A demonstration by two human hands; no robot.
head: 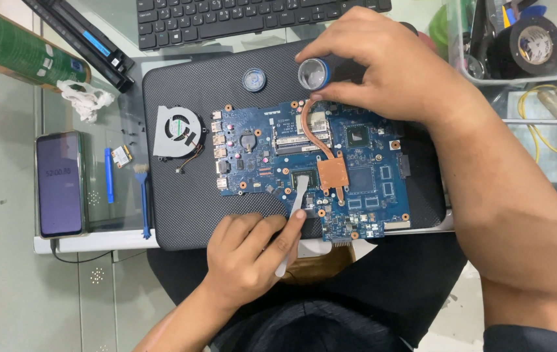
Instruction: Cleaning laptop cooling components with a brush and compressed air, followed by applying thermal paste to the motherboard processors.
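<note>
The left hand (249, 251) pinches a white spatula (297, 205), its long axis pointing up and away toward the chip (302, 177) just beyond its tip. The right hand (383, 65), farther off, grips a small jar (313, 73).

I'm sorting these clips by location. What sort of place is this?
Probably an electronics repair bench: a bare laptop motherboard lies on a laptop shell, with a detached cooling fan and blue pry tools beside it.

Bare forearms, dk trousers, no gloves
</note>
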